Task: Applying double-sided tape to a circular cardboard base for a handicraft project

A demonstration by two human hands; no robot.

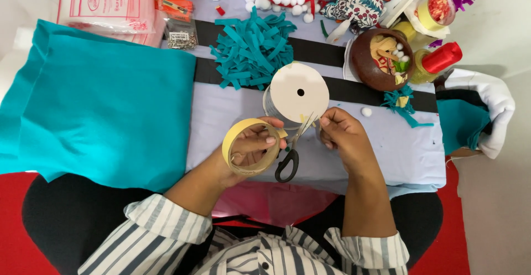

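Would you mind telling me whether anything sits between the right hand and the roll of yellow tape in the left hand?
Yes: black-handled scissors hang between the right hand and the yellow tape roll, which the left hand grips through its middle.

A tape roll (251, 146) is held at near centre, with scissors (292, 154) just right of it. A spool (297, 94) is set just beyond them. Felt strips (253, 48) are piled farther back, a folded cloth (94, 103) is spread at left, and a bowl (381, 59) is placed far right.
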